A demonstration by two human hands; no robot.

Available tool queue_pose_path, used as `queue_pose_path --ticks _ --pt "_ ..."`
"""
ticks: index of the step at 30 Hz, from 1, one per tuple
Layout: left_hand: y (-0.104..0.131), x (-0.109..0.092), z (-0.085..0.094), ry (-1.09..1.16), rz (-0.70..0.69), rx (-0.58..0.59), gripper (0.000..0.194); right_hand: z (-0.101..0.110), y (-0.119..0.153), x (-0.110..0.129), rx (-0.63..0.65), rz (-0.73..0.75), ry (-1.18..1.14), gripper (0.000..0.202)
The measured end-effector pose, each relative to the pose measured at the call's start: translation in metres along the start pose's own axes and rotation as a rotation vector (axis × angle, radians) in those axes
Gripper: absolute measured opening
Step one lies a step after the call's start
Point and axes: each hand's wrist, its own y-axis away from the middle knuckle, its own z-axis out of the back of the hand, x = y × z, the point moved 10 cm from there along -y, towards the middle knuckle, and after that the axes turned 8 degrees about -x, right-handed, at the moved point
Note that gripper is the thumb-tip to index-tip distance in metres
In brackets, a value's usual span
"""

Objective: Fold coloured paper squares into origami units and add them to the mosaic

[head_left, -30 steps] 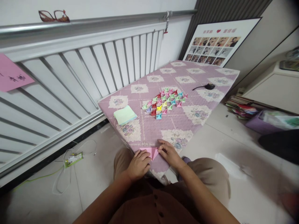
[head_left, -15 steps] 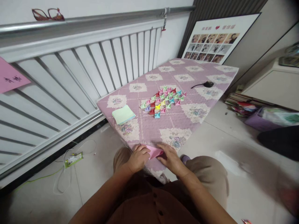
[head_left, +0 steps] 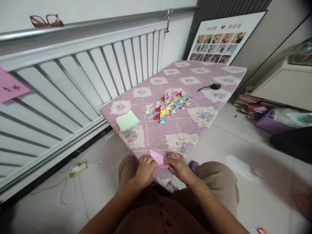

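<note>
A folded pink paper point(head_left: 159, 158) lies at the near corner of the table, between my two hands. My left hand point(head_left: 147, 169) presses its fingers on the paper's left part. On the right side, my right hand point(head_left: 179, 165) pinches the paper's right end with bent fingers. Beyond them, several small folded paper pieces point(head_left: 168, 105) in green, red, pink, blue and yellow stand in rows. A stack of light green paper sheets point(head_left: 127, 121) rests near the table's left edge.
The table point(head_left: 156, 138) wears a pink floral cloth. A black object with a cord point(head_left: 215, 86) lies near its right edge. A white radiator point(head_left: 117, 68) runs along the left. On the floor are a power strip point(head_left: 78, 169) and a purple bin point(head_left: 269, 122).
The pink paper now lies flatter, with a pointed corner toward the left. My right hand's fingers have closed on its right end. The view has shifted slightly.
</note>
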Motion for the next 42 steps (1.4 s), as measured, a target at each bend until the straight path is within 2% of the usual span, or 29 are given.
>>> queue_pose_path --ticks 8,15,22,29,42 --pt "0.002 0.003 0.002 0.04 0.187 -0.112 0.005 0.002 -0.004 -0.018 -0.034 -0.038 -0.025 0.004" --pt "0.002 0.007 0.002 0.029 0.232 -0.183 0.01 0.004 -0.006 -0.026 -0.07 -0.116 0.016 0.02" --pt "-0.001 0.008 0.001 0.016 0.245 -0.164 0.012 0.003 -0.007 -0.027 -0.096 -0.224 0.083 0.023" --pt "-0.004 0.008 0.002 -0.024 0.268 -0.153 0.013 0.006 -0.009 -0.022 -0.132 -0.262 0.183 0.024" --pt "-0.012 0.011 -0.005 -0.128 0.276 -0.033 0.016 0.004 -0.014 -0.026 -0.115 -0.325 0.207 0.022"
